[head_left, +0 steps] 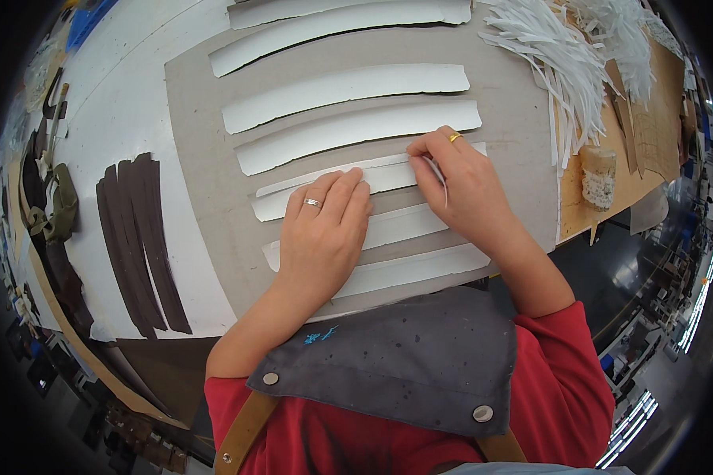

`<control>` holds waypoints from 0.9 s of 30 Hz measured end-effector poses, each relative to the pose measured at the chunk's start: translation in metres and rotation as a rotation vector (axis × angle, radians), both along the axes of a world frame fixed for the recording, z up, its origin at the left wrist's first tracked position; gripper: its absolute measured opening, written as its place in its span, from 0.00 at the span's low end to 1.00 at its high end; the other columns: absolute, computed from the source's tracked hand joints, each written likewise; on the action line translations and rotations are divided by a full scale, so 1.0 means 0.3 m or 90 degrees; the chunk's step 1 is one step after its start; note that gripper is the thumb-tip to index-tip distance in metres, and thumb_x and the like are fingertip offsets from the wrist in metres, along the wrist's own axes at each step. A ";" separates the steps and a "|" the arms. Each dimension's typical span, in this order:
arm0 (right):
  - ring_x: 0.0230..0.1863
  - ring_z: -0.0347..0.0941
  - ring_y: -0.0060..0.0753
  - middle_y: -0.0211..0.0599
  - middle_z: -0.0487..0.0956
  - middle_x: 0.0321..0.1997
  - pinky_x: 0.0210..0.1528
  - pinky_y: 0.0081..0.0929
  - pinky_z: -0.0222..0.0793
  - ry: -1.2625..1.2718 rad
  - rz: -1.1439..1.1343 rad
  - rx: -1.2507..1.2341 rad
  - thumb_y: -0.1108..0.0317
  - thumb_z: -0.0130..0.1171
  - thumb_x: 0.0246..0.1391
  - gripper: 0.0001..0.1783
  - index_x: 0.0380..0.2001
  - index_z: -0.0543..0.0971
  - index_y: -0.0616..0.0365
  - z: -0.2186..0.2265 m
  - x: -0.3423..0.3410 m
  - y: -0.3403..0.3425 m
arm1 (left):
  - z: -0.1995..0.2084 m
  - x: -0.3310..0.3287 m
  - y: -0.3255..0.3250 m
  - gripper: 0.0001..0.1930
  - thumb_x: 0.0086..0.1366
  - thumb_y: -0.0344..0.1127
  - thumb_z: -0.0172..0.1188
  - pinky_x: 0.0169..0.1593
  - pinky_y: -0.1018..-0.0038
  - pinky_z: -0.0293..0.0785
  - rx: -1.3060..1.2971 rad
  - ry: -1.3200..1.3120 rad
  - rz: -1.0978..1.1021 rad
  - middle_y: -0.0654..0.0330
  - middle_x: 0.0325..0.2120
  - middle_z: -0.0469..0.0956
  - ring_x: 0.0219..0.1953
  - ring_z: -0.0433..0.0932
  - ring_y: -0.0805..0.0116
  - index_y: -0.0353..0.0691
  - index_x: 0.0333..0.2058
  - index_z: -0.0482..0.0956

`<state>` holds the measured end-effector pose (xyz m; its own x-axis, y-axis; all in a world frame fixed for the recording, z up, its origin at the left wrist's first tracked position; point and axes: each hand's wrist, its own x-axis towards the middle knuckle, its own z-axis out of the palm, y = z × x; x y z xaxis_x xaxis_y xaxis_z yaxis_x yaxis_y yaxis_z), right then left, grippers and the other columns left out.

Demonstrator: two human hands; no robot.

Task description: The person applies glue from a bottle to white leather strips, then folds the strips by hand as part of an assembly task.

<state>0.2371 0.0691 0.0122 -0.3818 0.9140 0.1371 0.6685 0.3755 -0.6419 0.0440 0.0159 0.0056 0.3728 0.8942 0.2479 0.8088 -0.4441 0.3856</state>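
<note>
Several white strips lie in rows across a grey board (198, 134). My left hand (325, 229), with a ring on it, rests palm down over one white strip (392, 179), its fingers laid on the strip's middle. Along that strip's far edge runs a narrow white band (293, 182). My right hand (467, 190) is at the right part of the same strip, thumb and forefinger pinched together. A thin white strip (443, 188) curls down from its fingers. Another white strip (400, 227) lies nearer to me, partly behind my left hand.
A bundle of dark brown strips (139, 245) lies on the white table at the left. At the far right are a heap of thin white strips (558, 63), brown cardboard (661, 111) and a pale, crusted cylinder with a pointed end (598, 178). Dark cloth items lie at the far left.
</note>
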 end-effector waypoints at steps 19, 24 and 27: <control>0.26 0.68 0.22 0.32 0.71 0.25 0.27 0.21 0.64 0.000 -0.150 -0.110 0.77 0.57 0.51 0.03 0.30 0.74 0.62 0.015 0.135 0.011 | 0.003 -0.003 -0.004 0.12 0.56 0.27 0.61 0.50 0.64 0.69 -0.022 -0.037 0.009 0.58 0.46 0.77 0.47 0.74 0.56 0.35 0.41 0.77; 0.30 0.71 0.40 0.39 0.71 0.29 0.33 0.31 0.68 -0.188 -0.128 0.007 0.76 0.58 0.49 0.08 0.33 0.72 0.59 0.020 0.161 0.023 | 0.019 -0.017 -0.012 0.13 0.56 0.26 0.61 0.50 0.64 0.70 -0.041 -0.111 0.033 0.56 0.46 0.77 0.46 0.75 0.55 0.35 0.41 0.77; 0.32 0.71 0.42 0.40 0.72 0.31 0.34 0.35 0.69 -0.194 -0.184 -0.042 0.76 0.58 0.48 0.09 0.35 0.72 0.59 0.110 0.149 0.013 | 0.028 -0.035 -0.019 0.13 0.55 0.26 0.62 0.50 0.64 0.69 -0.046 -0.181 0.032 0.55 0.46 0.77 0.45 0.75 0.55 0.36 0.41 0.77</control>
